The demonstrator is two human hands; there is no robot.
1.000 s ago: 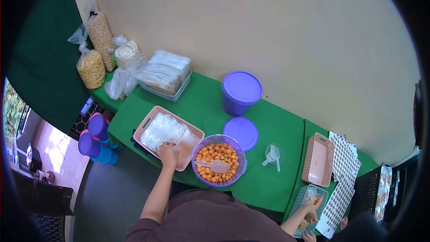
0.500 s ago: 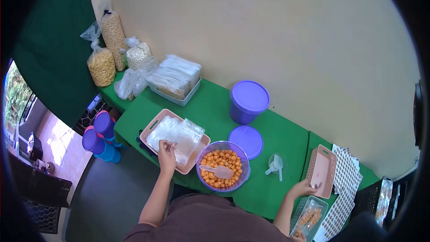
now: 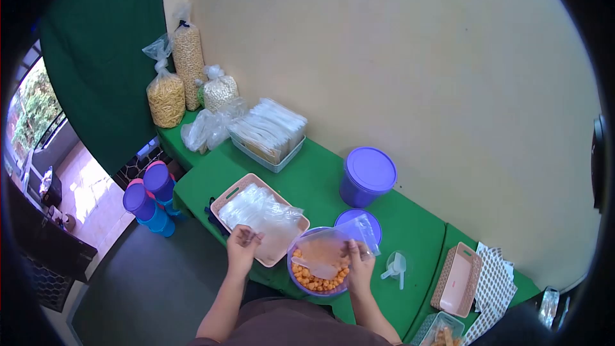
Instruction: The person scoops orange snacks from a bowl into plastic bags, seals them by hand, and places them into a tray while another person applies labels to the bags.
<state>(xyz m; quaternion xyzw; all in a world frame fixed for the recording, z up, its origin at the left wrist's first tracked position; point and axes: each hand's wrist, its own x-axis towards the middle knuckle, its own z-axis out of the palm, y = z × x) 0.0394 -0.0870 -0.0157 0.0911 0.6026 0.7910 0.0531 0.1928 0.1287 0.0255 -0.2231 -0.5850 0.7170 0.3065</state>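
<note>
A clear plastic bag is stretched above the purple bowl of orange snack balls. My right hand pinches the bag near its right end. My left hand has its fingers curled at the lower left edge of the pink basket; whether it holds anything is too small to tell. More clear bags lie in that basket. Through the bag shows a pink scoop resting on the snack balls.
Behind the bowl are a purple lidded tub and a purple lid. To the right lie white scoops, a pink basket and a green basket with a filled bag. A basket of white packets stands at the back left.
My right hand has moved left from the green basket to above the bowl and now holds a clear bag. My left hand stays by the pink basket. The view has shifted slightly.
</note>
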